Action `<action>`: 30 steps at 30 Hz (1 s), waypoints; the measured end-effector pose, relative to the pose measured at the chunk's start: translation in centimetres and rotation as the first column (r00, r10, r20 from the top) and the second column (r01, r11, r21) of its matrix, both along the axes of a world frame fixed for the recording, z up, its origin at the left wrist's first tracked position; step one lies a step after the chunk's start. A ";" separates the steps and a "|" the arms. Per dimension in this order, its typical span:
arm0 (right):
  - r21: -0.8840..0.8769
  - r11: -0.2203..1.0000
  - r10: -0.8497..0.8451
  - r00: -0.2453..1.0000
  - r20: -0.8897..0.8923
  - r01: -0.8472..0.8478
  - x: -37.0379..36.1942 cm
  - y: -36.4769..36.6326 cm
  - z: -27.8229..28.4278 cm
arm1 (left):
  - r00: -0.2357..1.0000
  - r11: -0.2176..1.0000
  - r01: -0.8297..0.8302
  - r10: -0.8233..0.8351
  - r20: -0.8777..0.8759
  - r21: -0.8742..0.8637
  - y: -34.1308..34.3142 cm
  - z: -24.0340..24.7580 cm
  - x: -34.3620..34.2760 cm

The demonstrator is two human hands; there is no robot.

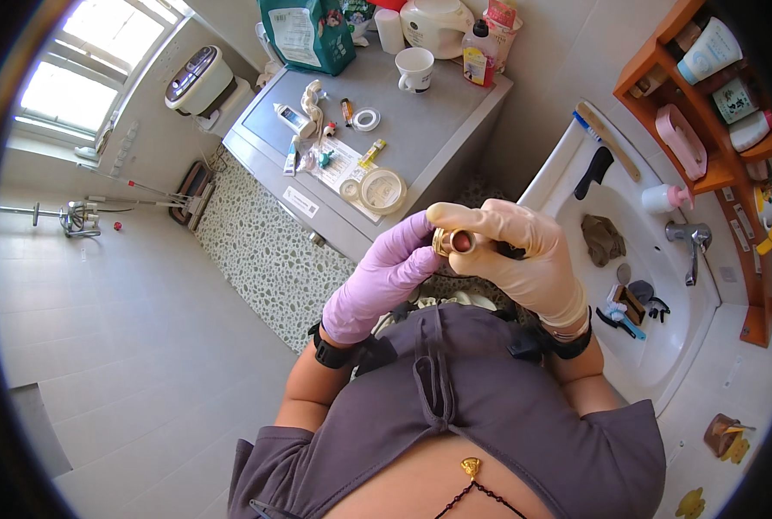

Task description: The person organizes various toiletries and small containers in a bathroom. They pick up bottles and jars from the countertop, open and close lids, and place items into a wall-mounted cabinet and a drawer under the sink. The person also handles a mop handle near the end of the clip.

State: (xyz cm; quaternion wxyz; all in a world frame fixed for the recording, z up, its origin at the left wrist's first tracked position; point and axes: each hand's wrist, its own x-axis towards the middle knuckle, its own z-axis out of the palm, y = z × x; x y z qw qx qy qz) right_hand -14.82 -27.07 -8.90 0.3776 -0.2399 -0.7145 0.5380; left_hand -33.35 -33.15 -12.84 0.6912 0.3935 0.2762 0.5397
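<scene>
Held up in front of my chest is a small gold-coloured metal piece (444, 242) with a round opening that shows reddish-brown inside. My left hand (383, 281), in a purple glove, pinches its left side between thumb and fingers. My right hand (524, 255), in a cream glove, grips it from the right, with the forefinger along its top and the thumb beneath. Both hands touch it, and the fingers hide part of its body. Just beyond my left hand, a round clear container (382, 191) rests on the grey machine top (351, 86).
Small tubes, a tape roll (366, 119) and a paper sheet (338, 164) lie on the machine top, with a white mug (414, 69) and bottles behind. At right, a white sink (567, 186) holds a brown cloth (602, 240) and brushes, below an orange shelf (641, 65).
</scene>
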 end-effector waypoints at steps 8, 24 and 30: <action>-0.056 0.992 -0.122 0.950 -0.289 0.110 -2.3 -1.1 -0.3 | 0.902 0.862 -0.357 0.418 -0.105 0.361 0.3 -0.5 1.1; -0.406 0.900 -0.309 0.889 -0.338 0.159 -3.5 -0.6 -1.4 | 0.363 0.487 -0.439 0.865 -0.347 0.755 0.0 -0.3 2.6; -0.507 0.852 -0.283 0.931 -0.232 0.132 -3.2 0.4 -1.1 | 0.463 0.642 -0.505 0.766 -0.446 0.577 -0.3 -0.6 2.7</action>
